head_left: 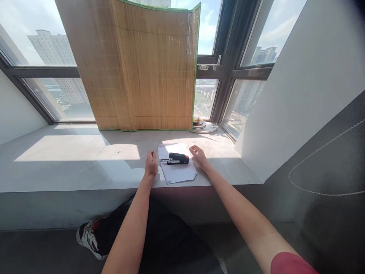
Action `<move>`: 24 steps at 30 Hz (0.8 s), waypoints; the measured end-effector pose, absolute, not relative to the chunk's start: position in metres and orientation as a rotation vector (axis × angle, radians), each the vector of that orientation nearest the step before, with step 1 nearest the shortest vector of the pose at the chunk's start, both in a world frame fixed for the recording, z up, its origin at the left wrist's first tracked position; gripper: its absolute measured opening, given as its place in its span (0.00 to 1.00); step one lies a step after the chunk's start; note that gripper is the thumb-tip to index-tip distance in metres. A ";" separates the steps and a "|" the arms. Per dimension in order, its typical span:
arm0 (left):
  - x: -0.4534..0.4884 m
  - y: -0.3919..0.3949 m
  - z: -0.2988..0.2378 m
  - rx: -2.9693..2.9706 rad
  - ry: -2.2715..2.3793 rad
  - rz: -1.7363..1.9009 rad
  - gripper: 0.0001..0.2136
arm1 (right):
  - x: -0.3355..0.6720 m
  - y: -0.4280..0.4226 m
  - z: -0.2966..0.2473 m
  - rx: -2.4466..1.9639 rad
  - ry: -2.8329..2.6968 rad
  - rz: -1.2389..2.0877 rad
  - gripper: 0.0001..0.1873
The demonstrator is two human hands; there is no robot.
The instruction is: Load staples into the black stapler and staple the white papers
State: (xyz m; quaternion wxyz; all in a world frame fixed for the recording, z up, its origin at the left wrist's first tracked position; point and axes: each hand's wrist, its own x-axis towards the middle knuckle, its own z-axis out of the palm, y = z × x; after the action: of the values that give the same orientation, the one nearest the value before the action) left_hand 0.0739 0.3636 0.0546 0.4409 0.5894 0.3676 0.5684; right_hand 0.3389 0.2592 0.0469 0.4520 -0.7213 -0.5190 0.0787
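Observation:
A black stapler (pixel 178 158) with an orange-red end lies on white sheets of paper (pixel 179 176) on the sill. Its metal part sticks out to the left. Just left of the paper, my left hand (pixel 151 164) is closed, with a small dark thing showing at the top of the fist; its kind cannot be made out. My right hand (pixel 199 155) rests at the paper's right edge, close to the stapler's orange-red end. Its fingers are bent in towards the thumb, and whatever may be between them is too small to see.
A wide pale sill (pixel 71 171) runs below the windows. A bamboo mat (pixel 151 72) with green edging stands against the glass. Stacked round items (pixel 199 125) sit at its right. Slanting white walls flank both sides, and a pale cord (pixel 322 193) hangs at the right.

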 end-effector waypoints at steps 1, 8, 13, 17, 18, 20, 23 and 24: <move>0.071 0.365 0.054 1.463 0.888 1.403 0.13 | 0.332 0.261 0.046 -1.657 -1.282 0.217 0.18; 0.078 0.363 0.054 1.573 0.780 1.353 0.09 | 0.306 0.270 0.039 -1.352 -1.688 0.312 0.16; 0.080 0.368 0.054 1.850 0.734 1.197 0.06 | 0.308 0.269 0.041 -1.351 -1.669 0.341 0.17; 0.079 0.378 0.053 2.021 0.720 1.126 0.06 | 0.307 0.267 0.045 -1.362 -1.647 0.352 0.17; 0.079 0.380 0.052 2.034 0.719 1.110 0.05 | 0.307 0.267 0.046 -1.370 -1.641 0.356 0.17; 0.078 0.383 0.049 2.053 0.707 1.060 0.04 | 0.307 0.267 0.047 -1.380 -1.634 0.363 0.18; 0.076 0.384 0.047 2.065 0.680 1.018 0.06 | 0.307 0.266 0.048 -1.378 -1.629 0.366 0.17; 0.075 0.383 0.046 2.043 0.670 1.018 0.06 | 0.307 0.266 0.048 -1.377 -1.628 0.368 0.17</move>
State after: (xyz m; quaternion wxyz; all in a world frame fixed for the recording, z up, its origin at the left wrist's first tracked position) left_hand 0.0751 0.3834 0.0464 0.3722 0.7970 0.2615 0.3973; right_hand 0.3071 0.2658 0.0477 0.4698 -0.5618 -0.6642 0.1500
